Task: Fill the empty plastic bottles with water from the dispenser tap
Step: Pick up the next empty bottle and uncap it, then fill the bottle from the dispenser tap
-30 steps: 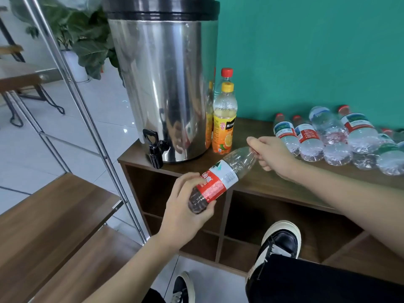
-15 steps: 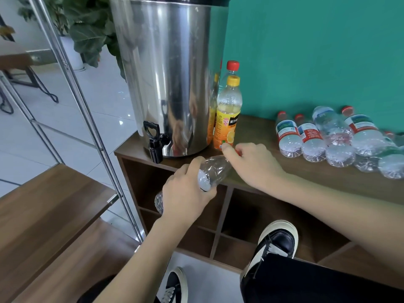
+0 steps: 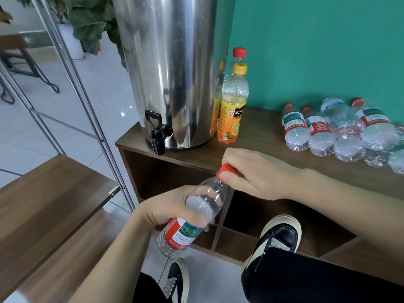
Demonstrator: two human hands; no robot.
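My left hand [image 3: 175,211] grips the body of a clear plastic bottle [image 3: 185,232] with a red, white and green label. The bottle is tilted, its neck pointing up and to the right. My right hand [image 3: 258,173] pinches the bottle's red cap [image 3: 226,169]. Both hands are in front of the wooden cabinet [image 3: 262,147], below its top edge. The steel water dispenser [image 3: 170,68] stands on the cabinet's left end. Its black tap [image 3: 157,132] juts over the edge, up and left of the bottle.
Several capped clear bottles [image 3: 341,132] lie in a pile at the right of the cabinet top. An orange juice bottle [image 3: 232,106] and a red-capped bottle [image 3: 238,54] stand beside the dispenser. A wooden shelf [image 3: 43,197] with metal poles stands at left. My shoes rest below.
The bottle has come lower and nearer to me, turning so its label shows below my left hand. My right hand stayed on the cap, which is now plainly seen.
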